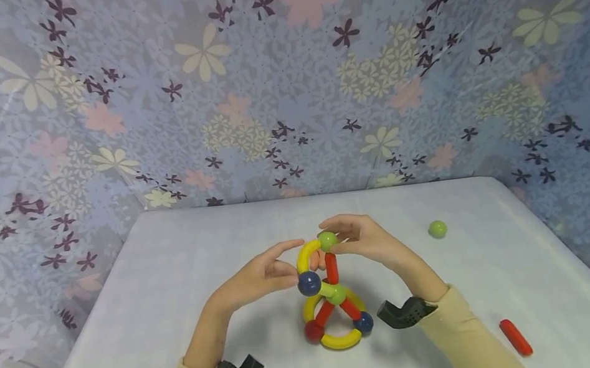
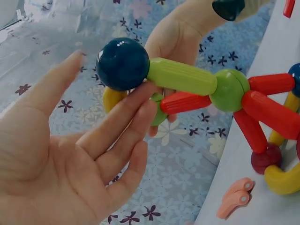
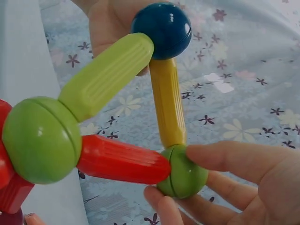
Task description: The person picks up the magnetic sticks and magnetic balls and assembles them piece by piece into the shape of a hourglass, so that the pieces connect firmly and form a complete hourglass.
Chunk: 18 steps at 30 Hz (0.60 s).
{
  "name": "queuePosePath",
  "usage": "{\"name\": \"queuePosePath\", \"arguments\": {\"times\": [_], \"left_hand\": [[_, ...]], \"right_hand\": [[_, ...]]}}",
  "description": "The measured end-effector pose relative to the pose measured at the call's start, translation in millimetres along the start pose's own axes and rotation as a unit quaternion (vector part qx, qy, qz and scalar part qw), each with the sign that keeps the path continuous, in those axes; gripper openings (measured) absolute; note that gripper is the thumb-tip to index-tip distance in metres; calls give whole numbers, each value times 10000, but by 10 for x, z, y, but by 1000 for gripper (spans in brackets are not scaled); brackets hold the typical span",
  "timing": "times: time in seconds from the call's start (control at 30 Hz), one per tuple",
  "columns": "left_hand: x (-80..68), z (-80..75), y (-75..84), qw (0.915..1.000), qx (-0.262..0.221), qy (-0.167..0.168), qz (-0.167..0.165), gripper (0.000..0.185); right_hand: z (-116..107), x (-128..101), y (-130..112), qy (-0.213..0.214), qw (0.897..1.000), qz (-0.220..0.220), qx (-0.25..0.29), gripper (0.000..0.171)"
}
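Note:
A magnetic stick-and-ball model stands on the white table, with a yellow curved stick in its ring-shaped base. Red sticks rise from the base to a middle green ball. From there a light green stick runs to a blue ball, and a red stick to a top green ball. A yellow stick joins these two balls. My right hand pinches the top green ball between thumb and fingers. Fingertips of my left hand reach the blue ball's underside, thumb spread away.
A loose green ball lies at the back right, and a single red stick near the front right. Small pink pieces lie on the table behind the model. Flowered cloth hangs beyond the far edge.

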<state>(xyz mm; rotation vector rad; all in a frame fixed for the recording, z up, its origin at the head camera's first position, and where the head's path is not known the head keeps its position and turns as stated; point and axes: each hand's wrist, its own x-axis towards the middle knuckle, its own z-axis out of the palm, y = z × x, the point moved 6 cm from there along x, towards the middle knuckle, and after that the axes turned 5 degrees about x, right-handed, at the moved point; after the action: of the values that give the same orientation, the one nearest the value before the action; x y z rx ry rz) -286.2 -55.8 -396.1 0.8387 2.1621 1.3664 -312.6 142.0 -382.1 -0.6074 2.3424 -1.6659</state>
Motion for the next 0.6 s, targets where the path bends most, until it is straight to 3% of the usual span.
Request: {"name": "queuePosePath", "arguments": {"times": [0.2,0.6], "left_hand": [[54,55,-72,9977,-269,295,-549,59],[89,54,-89,9961,-519,260,-669,57]], "right_hand": [[22,-2,45,-55,9998,87,172,42],[43,26,66,103,9987,226,444,41]]}}
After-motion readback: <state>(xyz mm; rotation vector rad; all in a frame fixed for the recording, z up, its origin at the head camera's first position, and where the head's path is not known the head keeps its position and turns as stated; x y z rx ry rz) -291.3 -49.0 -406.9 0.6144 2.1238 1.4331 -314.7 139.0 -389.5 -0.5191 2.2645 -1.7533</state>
